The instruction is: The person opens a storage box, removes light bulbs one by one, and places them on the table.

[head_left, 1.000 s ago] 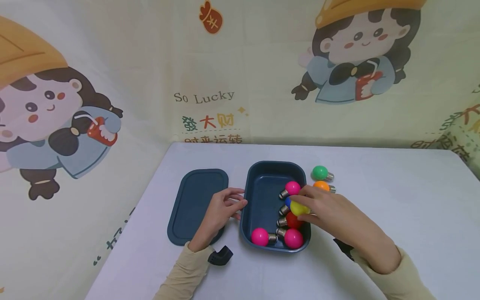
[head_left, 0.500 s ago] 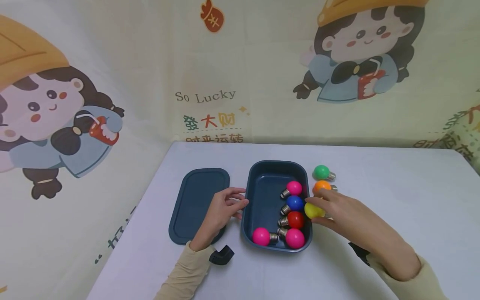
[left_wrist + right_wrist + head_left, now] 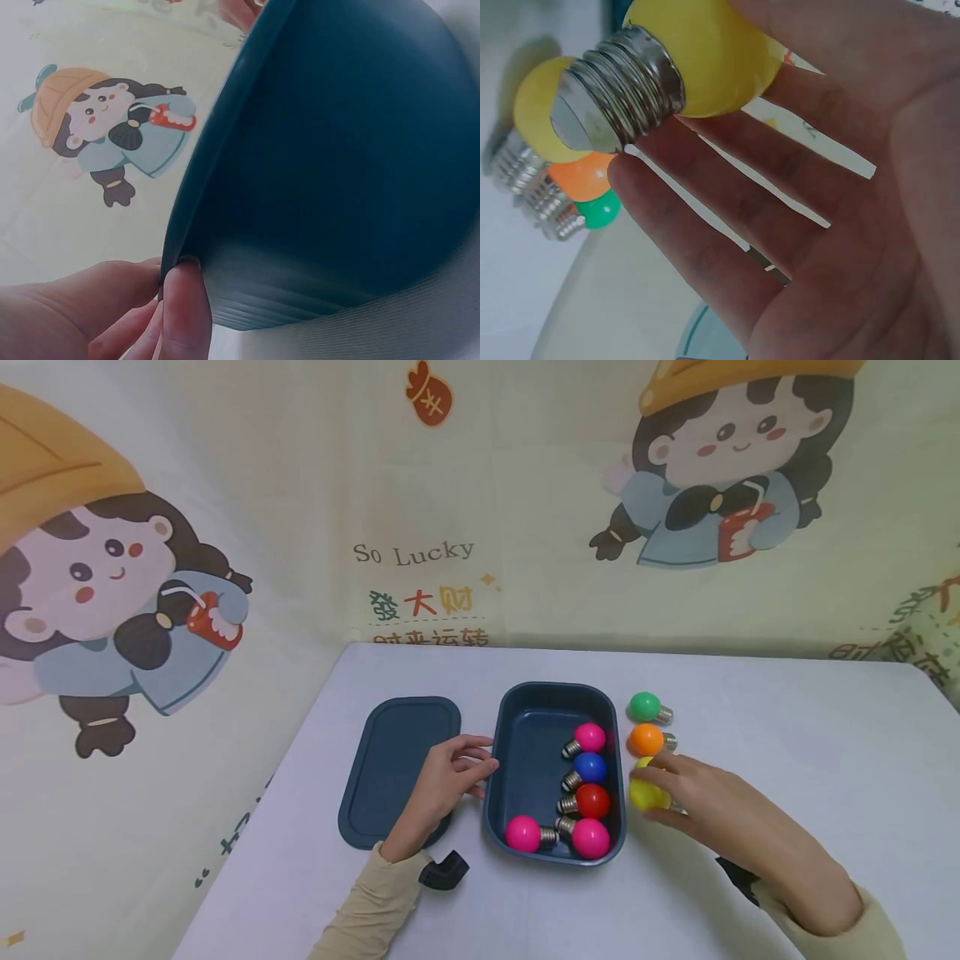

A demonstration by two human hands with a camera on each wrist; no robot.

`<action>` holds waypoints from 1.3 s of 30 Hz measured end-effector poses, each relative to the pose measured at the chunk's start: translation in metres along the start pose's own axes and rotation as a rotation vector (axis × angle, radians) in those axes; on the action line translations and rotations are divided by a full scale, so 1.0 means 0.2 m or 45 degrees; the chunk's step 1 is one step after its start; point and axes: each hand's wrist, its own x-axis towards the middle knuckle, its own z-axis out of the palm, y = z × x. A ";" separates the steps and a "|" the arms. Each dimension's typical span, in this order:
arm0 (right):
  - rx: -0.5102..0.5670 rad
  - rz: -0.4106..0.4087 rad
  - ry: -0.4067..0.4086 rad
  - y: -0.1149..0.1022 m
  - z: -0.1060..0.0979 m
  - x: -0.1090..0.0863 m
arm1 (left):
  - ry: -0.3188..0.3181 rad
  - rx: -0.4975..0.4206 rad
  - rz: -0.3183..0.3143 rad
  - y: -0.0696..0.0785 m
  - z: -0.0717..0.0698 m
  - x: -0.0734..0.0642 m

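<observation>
My right hand [image 3: 693, 789] pinches a yellow light bulb [image 3: 649, 796] by its globe, just right of the dark blue box [image 3: 525, 693]. In the right wrist view the held bulb's metal screw base [image 3: 622, 90] points left. A second yellow bulb [image 3: 540, 105] lies on the table behind it, partly covered by the hand in the head view. At the box's left side, my left hand [image 3: 450, 768] holds the rim between thumb and finger. Inside the box lie a blue bulb [image 3: 590, 767], a red bulb [image 3: 593, 801] and pink bulbs [image 3: 522, 833], mostly along the right side.
An orange bulb [image 3: 646, 740] and a green bulb [image 3: 644, 706] lie in a column right of the box. The flat dark blue lid [image 3: 382, 768] rests on the white table [image 3: 810, 735] to the left, partly under the left forearm. Printed cloth hangs behind.
My right hand has carried the yellow bulb rightward from over the box to beside it, uncovering the blue bulb. The left hand has stayed at the rim.
</observation>
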 end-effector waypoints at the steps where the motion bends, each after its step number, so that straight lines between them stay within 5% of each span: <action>1: 0.005 -0.004 -0.009 0.01 0.01 0.00 | 0.000 0.001 -0.001 0.00 0.00 0.00; 39: 0.074 0.011 -0.018 0.14 0.17 -0.04 | 0.000 0.012 0.004 0.00 0.01 0.00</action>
